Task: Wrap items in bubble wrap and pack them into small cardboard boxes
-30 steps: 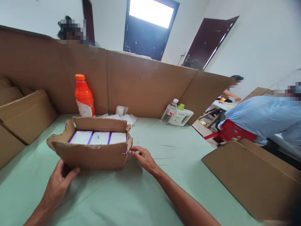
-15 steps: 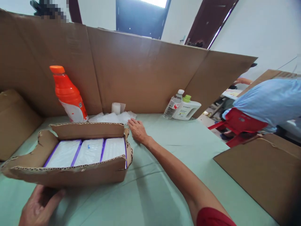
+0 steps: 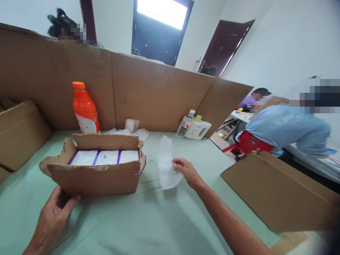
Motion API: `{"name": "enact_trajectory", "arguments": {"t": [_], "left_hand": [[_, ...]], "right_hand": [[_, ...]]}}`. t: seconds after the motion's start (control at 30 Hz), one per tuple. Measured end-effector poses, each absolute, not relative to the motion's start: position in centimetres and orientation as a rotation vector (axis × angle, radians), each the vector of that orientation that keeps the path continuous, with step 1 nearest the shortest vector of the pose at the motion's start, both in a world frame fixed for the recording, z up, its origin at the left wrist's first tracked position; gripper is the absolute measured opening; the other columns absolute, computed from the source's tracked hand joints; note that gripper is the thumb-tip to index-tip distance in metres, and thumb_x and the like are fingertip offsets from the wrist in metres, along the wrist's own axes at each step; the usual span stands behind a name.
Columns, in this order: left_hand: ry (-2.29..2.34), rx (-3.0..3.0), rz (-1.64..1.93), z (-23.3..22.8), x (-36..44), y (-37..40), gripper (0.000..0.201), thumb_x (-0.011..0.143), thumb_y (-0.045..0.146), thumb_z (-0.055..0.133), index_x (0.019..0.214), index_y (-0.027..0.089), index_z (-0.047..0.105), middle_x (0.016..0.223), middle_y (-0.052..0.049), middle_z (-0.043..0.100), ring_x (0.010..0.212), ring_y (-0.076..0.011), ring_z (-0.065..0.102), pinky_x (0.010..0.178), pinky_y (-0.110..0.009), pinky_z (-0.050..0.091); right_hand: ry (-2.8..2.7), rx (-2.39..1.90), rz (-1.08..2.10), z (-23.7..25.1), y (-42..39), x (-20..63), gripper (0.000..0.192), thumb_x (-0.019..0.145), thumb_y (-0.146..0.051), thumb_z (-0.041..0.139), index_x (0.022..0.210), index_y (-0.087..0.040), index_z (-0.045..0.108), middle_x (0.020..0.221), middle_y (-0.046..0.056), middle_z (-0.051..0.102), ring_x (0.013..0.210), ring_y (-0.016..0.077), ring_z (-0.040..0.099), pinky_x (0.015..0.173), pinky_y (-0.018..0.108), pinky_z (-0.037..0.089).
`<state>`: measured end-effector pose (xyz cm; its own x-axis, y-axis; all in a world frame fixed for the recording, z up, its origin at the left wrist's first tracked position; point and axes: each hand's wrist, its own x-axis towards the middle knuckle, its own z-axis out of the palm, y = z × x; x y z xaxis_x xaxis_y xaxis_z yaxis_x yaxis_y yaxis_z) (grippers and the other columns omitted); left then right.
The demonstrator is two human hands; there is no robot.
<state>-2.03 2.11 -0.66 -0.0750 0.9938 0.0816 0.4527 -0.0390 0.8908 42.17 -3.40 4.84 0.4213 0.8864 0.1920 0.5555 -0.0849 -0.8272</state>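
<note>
An open cardboard box (image 3: 97, 177) stands on the green-covered table (image 3: 148, 226), its torn flaps folded outward. Inside lie three white packs (image 3: 105, 157) with purple edges, side by side, filling the visible row; none has been lifted out. The left hand (image 3: 53, 219) rests against the box's near lower corner, fingers curled around it, steadying it. The right hand (image 3: 187, 171) pinches a thin, clear plastic bag (image 3: 166, 166), raised just off the table to the right of the box and apart from it. The bag looks empty and unopened. More such bags lie in a loose heap (image 3: 132, 132) by the cardboard screen (image 3: 159, 95), next to an orange bottle (image 3: 85, 109). Judged from this, bagging has only begun: one bag in hand, all packs in the box.
</note>
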Motion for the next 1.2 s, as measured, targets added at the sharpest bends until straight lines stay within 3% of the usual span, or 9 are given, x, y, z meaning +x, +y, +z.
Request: {"name": "enact_trajectory", "arguments": {"t": [0.17, 0.3, 0.4, 0.5, 0.7, 0.87, 0.93, 1.03, 1.2], "left_hand": [[1.700, 1.494, 1.071, 0.6, -2.5, 1.5, 0.052, 0.074, 0.053, 0.061, 0.117, 0.023, 0.058, 0.106, -0.009, 0.072, 0.094, -0.0327, 0.069, 0.083, -0.043, 0.055], [1.824, 1.614, 1.006, 1.5, -2.5, 1.0, 0.044, 0.078, 0.058, 0.056, 0.109, 0.027, 0.060, 0.085, -0.002, 0.068, 0.079, -0.0297, 0.066, 0.079, -0.045, 0.053], [1.788, 1.576, 1.011, 1.5, -2.3, 0.9, 0.041, 0.076, 0.057, 0.057, 0.105, 0.027, 0.060, 0.073, 0.001, 0.067, 0.070, -0.0273, 0.066, 0.073, -0.041, 0.053], [1.676, 1.463, 1.041, 1.0, -2.5, 1.4, 0.049, 0.071, 0.054, 0.062, 0.110, 0.024, 0.060, 0.071, 0.000, 0.071, 0.069, -0.0279, 0.069, 0.070, -0.039, 0.055], [1.524, 1.474, 1.025, 0.3, -2.9, 2.2, 0.063, 0.065, 0.055, 0.067, 0.117, 0.020, 0.060, 0.081, -0.006, 0.075, 0.078, -0.0293, 0.074, 0.077, -0.039, 0.056], [1.558, 1.481, 0.968, 1.1, -2.3, 1.5, 0.062, 0.072, 0.050, 0.063, 0.124, 0.016, 0.060, 0.090, -0.008, 0.076, 0.087, -0.0299, 0.072, 0.084, -0.040, 0.055], [1.561, 1.472, 0.954, 1.2, -2.1, 1.4, 0.062, 0.073, 0.049, 0.061, 0.126, 0.016, 0.060, 0.089, -0.006, 0.076, 0.082, -0.0278, 0.071, 0.082, -0.039, 0.055], [1.559, 1.491, 0.959, 0.9, -2.1, 1.4, 0.062, 0.076, 0.046, 0.059, 0.131, 0.018, 0.058, 0.090, -0.005, 0.074, 0.079, -0.0250, 0.070, 0.078, -0.037, 0.054], [1.696, 1.588, 1.154, 2.1, -2.2, 0.5, 0.065, 0.080, 0.046, 0.056, 0.136, 0.013, 0.054, 0.116, -0.011, 0.065, 0.092, -0.0267, 0.065, 0.080, -0.039, 0.054]], "right_hand": [[-1.233, -1.798, 0.354, 5.2, -8.8, 40.8, 0.026, 0.078, -0.040, 0.062, 0.095, -0.023, 0.072, 0.136, 0.012, 0.061, 0.125, 0.0306, 0.055, 0.090, 0.043, 0.050], [-1.461, -1.626, 0.538, 4.9, -10.1, 35.1, 0.026, 0.085, -0.029, 0.059, 0.109, -0.024, 0.069, 0.137, 0.010, 0.061, 0.123, 0.0257, 0.058, 0.094, 0.040, 0.050], [-1.566, -1.496, 0.792, 4.1, -9.1, 30.2, 0.054, 0.082, -0.024, 0.062, 0.135, -0.026, 0.056, 0.142, 0.010, 0.057, 0.120, 0.0243, 0.059, 0.091, 0.038, 0.051], [-1.562, -1.455, 0.884, 3.6, -7.3, 27.0, 0.070, 0.079, -0.024, 0.065, 0.146, -0.026, 0.046, 0.140, 0.010, 0.058, 0.118, 0.0262, 0.059, 0.089, 0.039, 0.052], [-1.522, -1.487, 0.839, 3.2, -6.3, 27.3, 0.067, 0.080, -0.024, 0.062, 0.145, -0.023, 0.047, 0.140, 0.011, 0.059, 0.118, 0.0268, 0.060, 0.086, 0.039, 0.054], [-1.785, -1.646, 0.479, 3.1, -9.8, 32.2, 0.061, 0.085, -0.020, 0.057, 0.145, -0.025, 0.051, 0.154, 0.011, 0.048, 0.141, 0.0273, 0.044, 0.114, 0.050, 0.039], [-1.915, -1.792, 0.297, 3.3, -11.4, 34.2, 0.068, 0.081, -0.013, 0.055, 0.148, -0.026, 0.049, 0.155, 0.010, 0.046, 0.143, 0.0270, 0.041, 0.117, 0.051, 0.034], [-2.046, -2.036, 0.129, 3.2, -12.7, 36.0, 0.068, 0.074, -0.006, 0.055, 0.141, -0.022, 0.057, 0.151, 0.013, 0.051, 0.139, 0.0306, 0.045, 0.111, 0.051, 0.038], [-1.962, -2.025, 0.057, 2.6, -12.6, 35.6, 0.035, 0.091, -0.009, 0.047, 0.109, -0.021, 0.074, 0.119, 0.013, 0.073, 0.114, 0.0288, 0.063, 0.101, 0.048, 0.044]]}}
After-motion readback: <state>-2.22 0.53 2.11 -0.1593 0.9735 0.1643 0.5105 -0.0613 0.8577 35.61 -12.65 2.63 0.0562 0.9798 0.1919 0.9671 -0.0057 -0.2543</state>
